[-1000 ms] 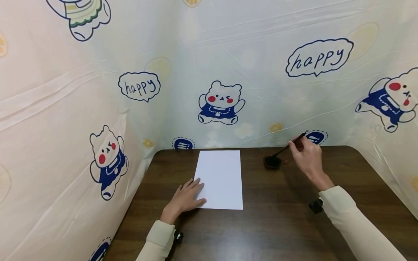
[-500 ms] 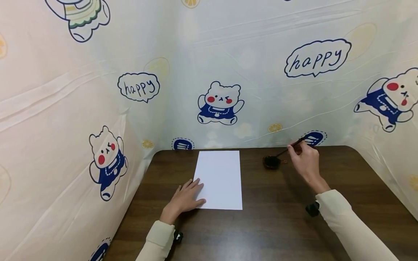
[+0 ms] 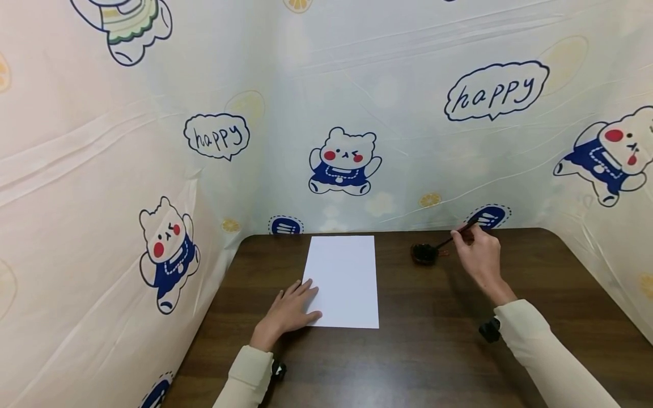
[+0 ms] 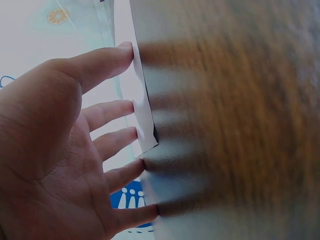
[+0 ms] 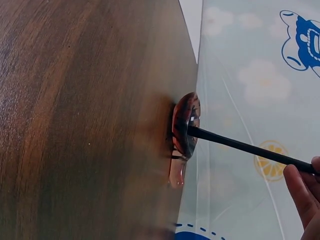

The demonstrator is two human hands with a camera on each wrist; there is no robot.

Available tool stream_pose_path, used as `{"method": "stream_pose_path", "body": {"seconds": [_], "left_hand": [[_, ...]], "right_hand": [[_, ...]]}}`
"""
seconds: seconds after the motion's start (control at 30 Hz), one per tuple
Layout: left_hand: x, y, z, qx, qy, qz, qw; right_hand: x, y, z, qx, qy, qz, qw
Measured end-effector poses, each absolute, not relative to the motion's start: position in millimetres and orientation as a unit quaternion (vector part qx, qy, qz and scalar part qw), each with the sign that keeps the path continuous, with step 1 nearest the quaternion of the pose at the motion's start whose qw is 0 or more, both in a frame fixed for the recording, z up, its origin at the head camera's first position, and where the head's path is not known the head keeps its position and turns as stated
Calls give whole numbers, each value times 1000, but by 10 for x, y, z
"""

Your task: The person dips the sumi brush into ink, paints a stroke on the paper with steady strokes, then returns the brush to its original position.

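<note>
My left hand [image 3: 289, 309] rests with spread, straight fingers on the lower left edge of a blank white sheet of paper [image 3: 349, 277]. In the left wrist view the thumb and some fingertips touch the paper [image 4: 142, 112], while the lowest fingertips are on the table beside it. Between the thumb and fingers of my right hand [image 3: 479, 255] is a slim dark writing brush [image 5: 240, 146], held at a slant. Its tip is down in a small reddish-brown ink dish [image 5: 181, 119], hidden by the rim and dark ink. The dish stands right of the paper.
A dark brown wooden table [image 3: 418, 351] carries the paper and dish. Close behind its far edge hangs a pale cloth [image 3: 408, 141] printed with bears, which also encloses both sides. The dish has a short handle-like projection [image 5: 177, 172].
The brush has tilted lower, its upper end dropping, and its lower part has shifted slightly right within the dish. My right hand has moved a little left and down. The left hand stays put.
</note>
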State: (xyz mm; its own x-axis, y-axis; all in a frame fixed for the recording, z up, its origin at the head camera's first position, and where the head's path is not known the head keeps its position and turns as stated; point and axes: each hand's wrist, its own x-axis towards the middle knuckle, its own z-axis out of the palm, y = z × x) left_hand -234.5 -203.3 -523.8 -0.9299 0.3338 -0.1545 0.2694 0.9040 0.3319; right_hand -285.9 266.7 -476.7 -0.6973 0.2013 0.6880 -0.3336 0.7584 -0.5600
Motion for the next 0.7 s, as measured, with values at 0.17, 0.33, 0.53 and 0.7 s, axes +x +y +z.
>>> {"method": "stream_pose_path", "body": {"seconds": [0.17,0.33,0.53,0.7], "left_hand": [[-2352,-2034,-5231,154,971,152,105],[-2350,-2033,-5237,154,971,150,106],[-2354,-2037,-5242,154,971,148,108],[-2355,-2035,-5244,153,970,154,107]], "right_hand": [[-2853,2659,-4752,44,-854,345,387],[-2845,2660,-4716,61,-849,339,400],[-2823,2676,-4668,64,-836,342,424],[-2792,2713,-4639,63,-829,350,431]]}}
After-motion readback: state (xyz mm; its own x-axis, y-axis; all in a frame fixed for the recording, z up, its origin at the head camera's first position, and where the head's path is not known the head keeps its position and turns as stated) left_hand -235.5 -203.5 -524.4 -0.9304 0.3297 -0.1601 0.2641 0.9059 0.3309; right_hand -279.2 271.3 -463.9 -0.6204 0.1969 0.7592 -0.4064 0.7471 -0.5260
